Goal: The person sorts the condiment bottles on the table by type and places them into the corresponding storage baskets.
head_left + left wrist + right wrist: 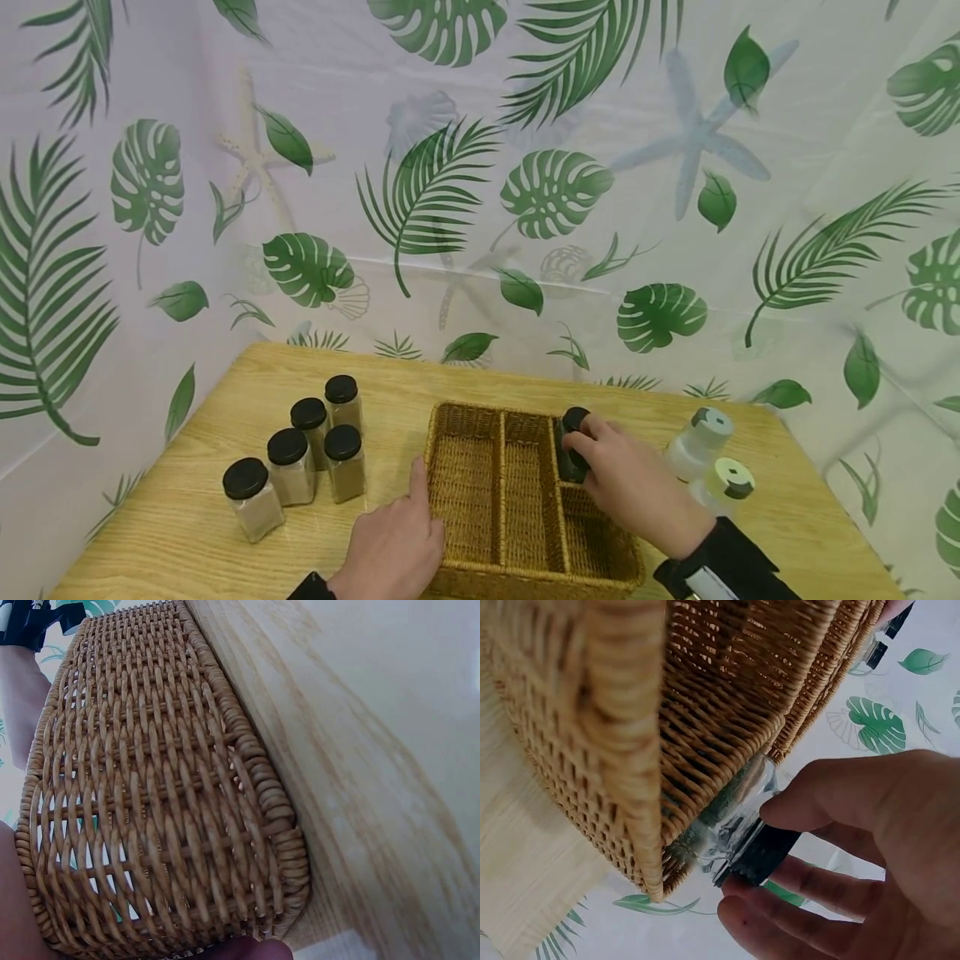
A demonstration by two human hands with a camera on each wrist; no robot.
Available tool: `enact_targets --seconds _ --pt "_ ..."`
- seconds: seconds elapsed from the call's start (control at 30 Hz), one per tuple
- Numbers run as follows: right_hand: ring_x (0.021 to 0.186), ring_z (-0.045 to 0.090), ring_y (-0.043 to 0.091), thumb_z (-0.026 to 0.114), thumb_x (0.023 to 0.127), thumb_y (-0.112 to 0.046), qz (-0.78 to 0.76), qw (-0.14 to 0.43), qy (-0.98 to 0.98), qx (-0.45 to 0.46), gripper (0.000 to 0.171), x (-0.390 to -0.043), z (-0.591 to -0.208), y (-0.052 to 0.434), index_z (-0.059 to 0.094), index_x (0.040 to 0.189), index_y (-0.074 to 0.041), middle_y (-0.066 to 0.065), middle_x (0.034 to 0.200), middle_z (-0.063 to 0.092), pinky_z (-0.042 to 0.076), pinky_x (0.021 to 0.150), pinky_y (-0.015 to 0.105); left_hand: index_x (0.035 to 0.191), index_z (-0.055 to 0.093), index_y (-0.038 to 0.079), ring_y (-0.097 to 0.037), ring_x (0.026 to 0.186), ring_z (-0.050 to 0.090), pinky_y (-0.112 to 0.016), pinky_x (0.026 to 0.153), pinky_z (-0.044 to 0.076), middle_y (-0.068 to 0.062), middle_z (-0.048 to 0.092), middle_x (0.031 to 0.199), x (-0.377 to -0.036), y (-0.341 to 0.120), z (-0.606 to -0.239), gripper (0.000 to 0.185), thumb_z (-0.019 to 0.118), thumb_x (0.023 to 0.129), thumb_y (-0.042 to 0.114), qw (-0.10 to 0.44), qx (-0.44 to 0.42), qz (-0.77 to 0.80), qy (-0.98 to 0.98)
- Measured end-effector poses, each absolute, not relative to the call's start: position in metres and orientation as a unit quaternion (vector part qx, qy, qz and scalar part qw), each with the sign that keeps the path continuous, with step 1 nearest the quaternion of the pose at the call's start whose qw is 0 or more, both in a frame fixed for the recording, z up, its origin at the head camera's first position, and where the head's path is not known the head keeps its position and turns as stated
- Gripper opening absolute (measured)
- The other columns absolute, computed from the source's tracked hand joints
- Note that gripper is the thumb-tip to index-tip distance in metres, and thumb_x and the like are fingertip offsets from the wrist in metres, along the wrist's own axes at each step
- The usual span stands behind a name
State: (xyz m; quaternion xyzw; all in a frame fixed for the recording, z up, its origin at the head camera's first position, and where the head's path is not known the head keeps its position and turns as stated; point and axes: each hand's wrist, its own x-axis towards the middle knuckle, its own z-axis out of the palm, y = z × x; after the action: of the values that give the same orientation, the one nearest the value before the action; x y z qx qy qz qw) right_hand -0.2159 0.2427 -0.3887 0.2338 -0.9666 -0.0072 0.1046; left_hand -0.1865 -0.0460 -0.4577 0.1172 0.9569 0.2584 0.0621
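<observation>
A brown wicker basket with several compartments stands on the table. My left hand holds its left side, index finger stretched along the outer wall and thumb at the rim. In the left wrist view, a fingertip shows low by the basket's wall. With thumb and fingers, my right hand grips the black lid of a clear glass spice jar. This jar sits partly inside the back right compartment, its lower part hidden by wicker. Another black lid shows just behind the gripping fingers.
Several square glass jars with black lids and pale or brownish contents stand left of the basket. Two translucent bottles, one with a whitish cap and one with a yellowish cap, stand at the right. A leaf-patterned cloth hangs behind the table.
</observation>
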Motion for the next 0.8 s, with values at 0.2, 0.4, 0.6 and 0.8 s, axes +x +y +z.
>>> enact_targets --seconds 0.2,0.4,0.6,0.8 --pt "0.099 0.064 0.024 0.072 0.082 -0.001 -0.014 0.115 -0.967 0.228 0.043 -0.213 -0.389 0.245 0.069 0.122 -0.016 0.005 0.117 0.064 0.03 0.05 0.023 0.158 0.019 -0.004 -0.018 0.046 0.047 -0.038 0.044 0.033 -0.002 0.052 0.061 -0.187 -0.046 -0.457 0.075 0.052 0.099 0.029 0.059 0.111 0.257 0.958" --pt "0.104 0.063 0.025 0.071 0.083 -0.002 -0.009 0.118 -0.967 0.225 0.046 -0.21 -0.388 0.248 0.068 0.126 -0.017 0.006 0.122 0.064 0.029 0.051 0.023 0.158 0.019 -0.004 -0.019 0.045 0.046 -0.038 0.043 0.032 -0.002 0.052 0.06 -0.187 -0.045 -0.458 0.075 0.052 0.099 0.029 0.059 0.111 0.258 0.958" --pt "0.109 0.062 0.025 0.073 0.084 -0.007 -0.001 0.109 -0.971 0.211 0.045 -0.205 -0.384 0.25 0.067 0.128 -0.016 0.007 0.124 0.064 0.032 0.053 0.023 0.158 0.019 -0.005 -0.018 0.045 0.046 -0.038 0.043 0.033 0.0 0.05 0.058 -0.186 -0.045 -0.459 0.075 0.051 0.099 0.028 0.056 0.112 0.26 0.958" --pt "0.108 0.063 0.026 0.075 0.089 -0.019 0.004 0.115 -0.975 0.188 0.037 -0.2 -0.378 0.258 0.068 0.125 -0.016 0.006 0.122 0.065 0.045 0.063 0.027 0.158 0.019 -0.005 -0.019 0.045 0.046 -0.038 0.043 0.033 -0.001 0.051 0.059 -0.186 -0.044 -0.458 0.075 0.052 0.099 0.028 0.06 0.109 0.26 0.957"
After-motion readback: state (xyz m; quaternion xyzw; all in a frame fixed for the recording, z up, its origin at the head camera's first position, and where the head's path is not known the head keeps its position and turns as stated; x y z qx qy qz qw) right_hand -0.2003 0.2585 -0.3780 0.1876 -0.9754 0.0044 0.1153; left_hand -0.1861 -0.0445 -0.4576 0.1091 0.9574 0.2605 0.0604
